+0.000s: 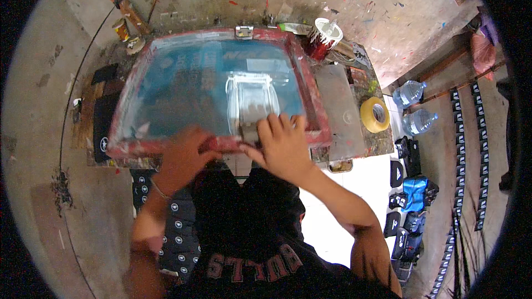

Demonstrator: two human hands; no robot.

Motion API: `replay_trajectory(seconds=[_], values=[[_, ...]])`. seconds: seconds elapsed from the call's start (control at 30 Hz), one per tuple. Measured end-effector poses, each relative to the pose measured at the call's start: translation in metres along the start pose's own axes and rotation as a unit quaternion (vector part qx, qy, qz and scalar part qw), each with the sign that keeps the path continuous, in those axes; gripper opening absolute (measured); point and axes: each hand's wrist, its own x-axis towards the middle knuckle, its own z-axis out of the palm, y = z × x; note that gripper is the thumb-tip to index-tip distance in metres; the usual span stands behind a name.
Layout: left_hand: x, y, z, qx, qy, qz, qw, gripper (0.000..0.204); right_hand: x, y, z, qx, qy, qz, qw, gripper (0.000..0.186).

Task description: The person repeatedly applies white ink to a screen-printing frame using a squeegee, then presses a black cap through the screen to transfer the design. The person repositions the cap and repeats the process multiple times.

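A screen-printing frame with red, paint-stained bars and a blue-green mesh lies on the worktable. White ink is smeared on the mesh right of its middle, around a lighter patch. My right hand is closed on a squeegee, fingers over its top and thumb toward me, at the near end of the ink. At the frame's near bar, my left hand, slightly blurred, grips the red wood with its thumb on my side. What lies under the mesh is mostly hidden.
A clamp hinge holds the frame's far bar. To the right stand an ink-streaked can and a roll of tape. Black printed pieces lie at left. Water bottles and rows of printed pieces are farther right.
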Motion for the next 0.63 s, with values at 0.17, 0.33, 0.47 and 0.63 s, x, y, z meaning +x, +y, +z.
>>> replay_trajectory(seconds=[0.17,0.33,0.47,0.63], values=[[0.056,0.025,-0.091,-0.069,0.104,0.02,0.992,0.044,0.093,0.042,-0.048,-0.035,0.13,-0.029,0.99,0.061],[0.06,0.041,-0.056,0.01,0.373,0.156,0.914,0.027,0.172,0.063,-0.11,0.013,-0.004,0.096,0.995,0.059],[0.089,0.073,0.106,-0.085,0.065,0.126,0.986,0.041,0.207,0.066,-0.144,0.091,-0.003,0.121,0.989,0.072],[0.076,0.047,0.217,0.028,-0.048,0.164,0.985,0.078,0.227,0.092,-0.131,0.089,0.059,0.053,0.993,0.069]])
